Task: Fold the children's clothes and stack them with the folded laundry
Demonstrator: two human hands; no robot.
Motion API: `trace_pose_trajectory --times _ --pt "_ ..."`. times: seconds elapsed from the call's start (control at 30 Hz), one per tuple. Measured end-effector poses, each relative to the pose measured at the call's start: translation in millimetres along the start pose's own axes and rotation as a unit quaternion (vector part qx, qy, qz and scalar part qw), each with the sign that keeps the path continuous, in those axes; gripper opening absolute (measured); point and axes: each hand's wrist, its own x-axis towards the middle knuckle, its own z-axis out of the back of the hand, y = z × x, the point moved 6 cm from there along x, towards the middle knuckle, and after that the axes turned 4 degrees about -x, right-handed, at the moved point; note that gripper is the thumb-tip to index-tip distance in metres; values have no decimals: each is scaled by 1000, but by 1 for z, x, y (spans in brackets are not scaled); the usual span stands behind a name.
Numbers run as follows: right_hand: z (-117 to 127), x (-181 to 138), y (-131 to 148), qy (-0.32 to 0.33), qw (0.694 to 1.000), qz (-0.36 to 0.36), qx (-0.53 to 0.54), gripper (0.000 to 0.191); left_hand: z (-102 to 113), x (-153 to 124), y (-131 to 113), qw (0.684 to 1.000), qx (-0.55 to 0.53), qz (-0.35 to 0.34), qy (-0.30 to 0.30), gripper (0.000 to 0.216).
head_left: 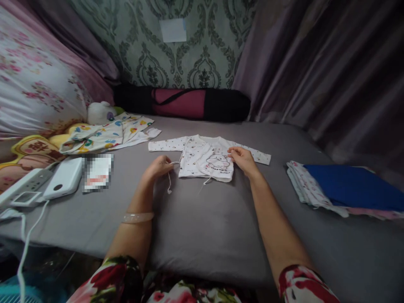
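Observation:
A small white baby shirt with a wrap front, tiny dark prints and an outlined animal drawing lies flat on the grey bed sheet, its sleeves spread to both sides. At its left side my left hand is closed on a thin white tie string, whose knotted end hangs down onto the sheet. My right hand has its fingertips pinched together at the shirt's right edge, just below the sleeve. A second tie string lies at the middle of the bottom hem.
Folded clothes with a blue piece on top lie at the right. On the left are a patterned baby garment, a white power bank, a power strip and a blurred packet. A long black and maroon bag lies along the wall.

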Motion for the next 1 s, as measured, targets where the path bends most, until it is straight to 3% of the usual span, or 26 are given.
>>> trace_pose_trajectory --times 0.13,0.27,0.33,0.43,0.5,0.6,0.67,0.7,0.8,0.9,1.0 --pt "28 -4 3 3 999 -29 22 16 11 3 14 998 -17 5 62 18" --pt "53 -9 -1 8 998 -66 17 15 35 3 20 995 44 24 83 11" --pt "60 -11 -4 13 997 -82 3 15 50 4 13 994 95 31 53 13" --pt "60 -13 -6 43 995 -90 -22 18 66 10 -16 987 153 12 -41 16" --pt "57 -14 -6 67 992 -93 -47 19 67 12 -48 979 157 -55 -115 22" --pt "51 -18 -6 115 983 -101 -103 18 43 3 -104 940 139 -257 -177 44" --pt "45 -22 -5 154 971 -104 -149 16 13 -7 -129 912 136 -354 -159 52" --pt "42 -25 -4 177 963 -105 -174 14 -2 -10 -136 908 137 -370 -140 48" --pt "29 -39 0 262 929 -107 -238 4 -43 -11 -137 936 153 -309 -78 26" --pt "13 -55 9 344 886 -111 -290 20 -63 -5 -117 966 173 -178 -65 22" --pt "1 -67 19 368 848 -113 -364 43 -68 -2 -96 975 166 -113 -91 28"
